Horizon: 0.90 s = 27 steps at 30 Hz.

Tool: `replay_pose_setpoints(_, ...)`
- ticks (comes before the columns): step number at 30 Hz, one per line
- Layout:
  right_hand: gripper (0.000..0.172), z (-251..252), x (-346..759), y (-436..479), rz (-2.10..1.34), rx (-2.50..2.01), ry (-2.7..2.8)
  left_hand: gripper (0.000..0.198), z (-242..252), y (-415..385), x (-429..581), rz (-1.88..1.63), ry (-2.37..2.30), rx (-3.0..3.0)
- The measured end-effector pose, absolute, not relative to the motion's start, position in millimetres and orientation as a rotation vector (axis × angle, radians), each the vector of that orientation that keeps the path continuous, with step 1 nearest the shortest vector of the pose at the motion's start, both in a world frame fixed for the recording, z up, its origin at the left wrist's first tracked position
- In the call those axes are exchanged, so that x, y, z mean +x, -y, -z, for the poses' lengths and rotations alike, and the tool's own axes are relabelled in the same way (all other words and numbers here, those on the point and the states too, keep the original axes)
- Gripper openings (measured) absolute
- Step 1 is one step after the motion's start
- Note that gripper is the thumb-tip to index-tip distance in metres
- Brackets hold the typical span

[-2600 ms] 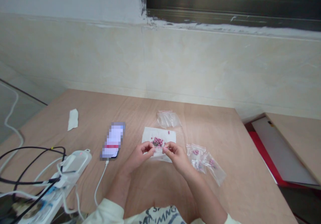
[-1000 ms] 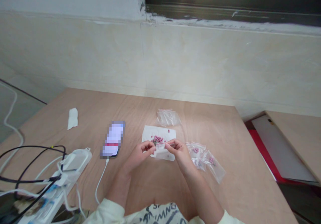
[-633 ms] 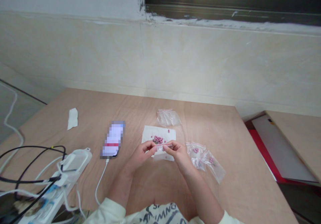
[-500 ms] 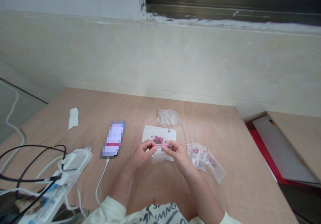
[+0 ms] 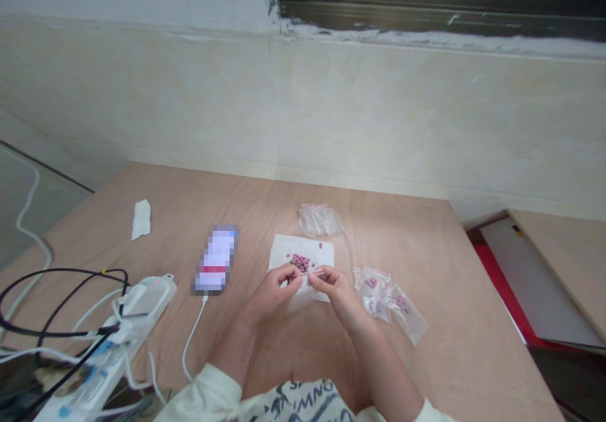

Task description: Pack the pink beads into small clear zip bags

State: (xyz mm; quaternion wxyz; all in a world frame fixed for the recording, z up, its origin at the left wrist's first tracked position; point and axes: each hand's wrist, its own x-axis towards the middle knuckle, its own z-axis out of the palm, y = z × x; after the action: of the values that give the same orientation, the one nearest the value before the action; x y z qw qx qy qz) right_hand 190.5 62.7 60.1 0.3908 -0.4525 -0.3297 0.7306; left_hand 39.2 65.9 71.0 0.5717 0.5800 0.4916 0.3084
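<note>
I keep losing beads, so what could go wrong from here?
1. The left hand and right hand pinch the small clear bag close to the loose pink beads; a brush could roll them off the white paper.
2. The filled bags lie by the right wrist; a sweep might shove them away.

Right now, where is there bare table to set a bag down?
Bare wood lies between the tissue scrap and the empty bags, and between the filled bags and the table edge. Crowded: the power strip corner and around the held bag.
</note>
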Motion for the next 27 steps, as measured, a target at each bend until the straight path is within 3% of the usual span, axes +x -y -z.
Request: replay_pose_setpoints(27, 0.027, -53.5, 200.1, -61.0, -1.566, -1.385, 0.982, 0.022, -74.4, -68.6, 30.6, -0.668, -1.086, 1.192)
